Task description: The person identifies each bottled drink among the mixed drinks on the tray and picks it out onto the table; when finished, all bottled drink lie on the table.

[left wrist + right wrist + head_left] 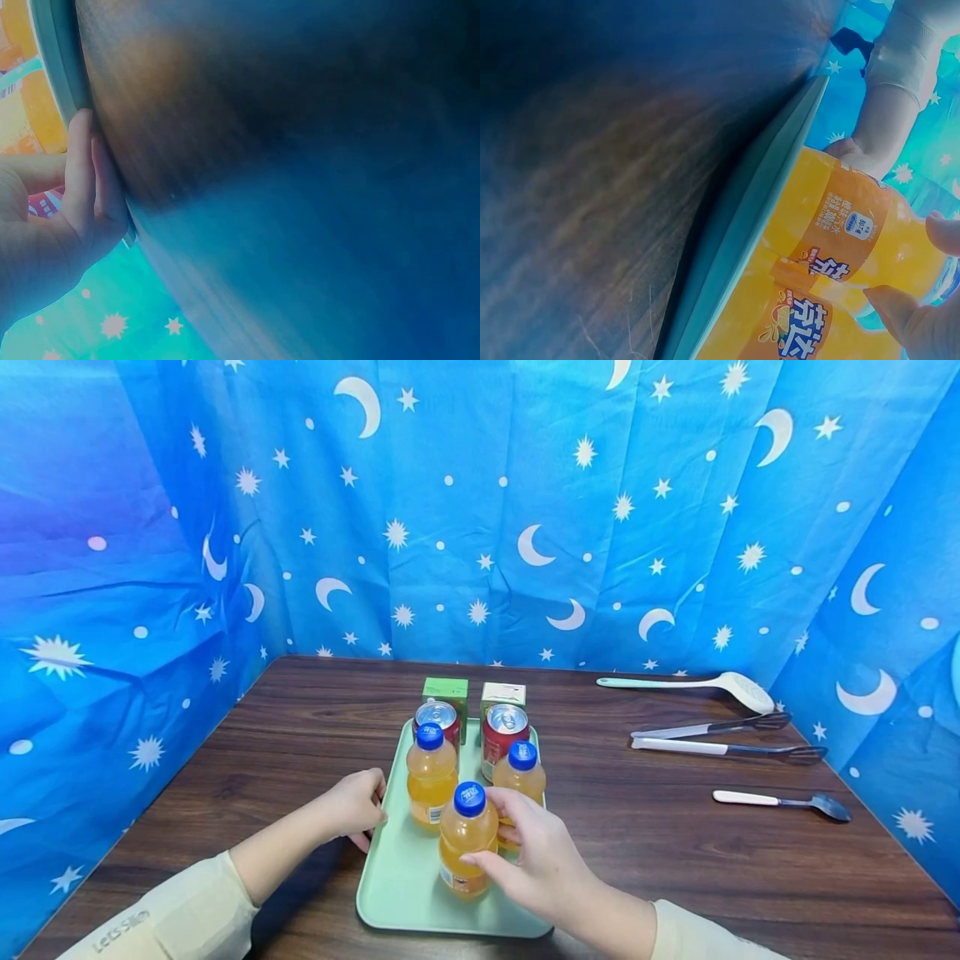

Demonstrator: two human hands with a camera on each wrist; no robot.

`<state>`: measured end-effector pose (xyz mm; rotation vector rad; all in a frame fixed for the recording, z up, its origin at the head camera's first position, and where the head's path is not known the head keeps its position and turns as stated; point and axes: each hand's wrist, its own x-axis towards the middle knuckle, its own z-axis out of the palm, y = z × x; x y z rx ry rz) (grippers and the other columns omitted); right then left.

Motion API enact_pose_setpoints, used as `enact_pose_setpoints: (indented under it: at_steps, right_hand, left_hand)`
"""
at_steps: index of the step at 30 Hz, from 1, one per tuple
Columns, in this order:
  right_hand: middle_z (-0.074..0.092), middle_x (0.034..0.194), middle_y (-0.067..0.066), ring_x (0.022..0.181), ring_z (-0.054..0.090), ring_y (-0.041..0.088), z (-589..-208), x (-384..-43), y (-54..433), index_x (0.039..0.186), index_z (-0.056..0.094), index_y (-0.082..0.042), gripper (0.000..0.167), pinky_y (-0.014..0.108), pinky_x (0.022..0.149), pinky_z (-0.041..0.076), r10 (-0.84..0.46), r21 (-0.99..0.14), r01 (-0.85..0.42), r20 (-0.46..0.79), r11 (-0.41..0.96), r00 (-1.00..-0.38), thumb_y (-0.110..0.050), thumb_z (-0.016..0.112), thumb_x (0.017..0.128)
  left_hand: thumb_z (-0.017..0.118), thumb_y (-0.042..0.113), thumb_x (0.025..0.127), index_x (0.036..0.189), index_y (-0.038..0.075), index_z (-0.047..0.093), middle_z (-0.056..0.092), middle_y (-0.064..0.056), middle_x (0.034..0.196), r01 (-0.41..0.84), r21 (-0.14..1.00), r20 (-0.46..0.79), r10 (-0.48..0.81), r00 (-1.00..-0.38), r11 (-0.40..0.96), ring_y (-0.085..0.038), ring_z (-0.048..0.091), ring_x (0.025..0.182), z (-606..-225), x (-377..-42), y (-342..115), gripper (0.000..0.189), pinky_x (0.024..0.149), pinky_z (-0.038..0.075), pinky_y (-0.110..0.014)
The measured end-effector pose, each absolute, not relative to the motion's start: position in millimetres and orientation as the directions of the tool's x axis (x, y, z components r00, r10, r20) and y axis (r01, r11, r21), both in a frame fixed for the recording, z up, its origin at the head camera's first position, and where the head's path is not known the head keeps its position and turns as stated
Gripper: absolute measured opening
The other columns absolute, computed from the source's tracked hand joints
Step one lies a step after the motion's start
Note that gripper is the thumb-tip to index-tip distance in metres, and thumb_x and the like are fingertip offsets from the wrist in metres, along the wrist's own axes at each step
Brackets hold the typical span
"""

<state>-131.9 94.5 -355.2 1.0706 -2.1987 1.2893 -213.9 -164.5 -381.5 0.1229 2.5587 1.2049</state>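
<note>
A pale green tray (397,893) lies lengthwise on the table, its outer wall also seen in the left wrist view. My left hand (358,806) grips its left rim, the thumb side over the edge. My right hand (543,860) holds the nearest orange soda bottle (468,839) by its side, thumb in front and fingers behind. Two more blue-capped orange soda bottles, one on the left (432,777) and one on the right (522,772), stand upright just beyond it. The right wrist view shows bottle labels (802,326) close to the tray wall (742,225).
Two red cans (437,718) (504,739) and two boxes, one green (446,687) and one white-topped (504,693), stand at the tray's far end. On the right of the dark wooden table (622,843) lie a slotted turner (742,689), tongs (697,745) and a spoon (780,800).
</note>
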Motion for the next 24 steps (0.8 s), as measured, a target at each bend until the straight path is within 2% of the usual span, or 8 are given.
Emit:
enact_pose_setpoints:
  at_steps: [24]
  right_hand:
    - [0.059,0.112,0.003,0.101,0.061,0.018,-353.2,-131.9,99.6,0.122,0.052,-0.003,0.053,0.022,0.076,0.054,-0.424,-0.570,-0.782,0.662,0.251,-0.618,-0.008,0.078,0.076]
  left_hand:
    - [0.058,-0.017,0.078,0.088,-0.002,0.044,0.049,-0.016,0.076,-0.069,0.769,-0.251,0.201,-0.947,0.635,-0.025,0.061,0.053,-381.9,-215.8,-163.6,0.023,0.043,0.056,-0.036]
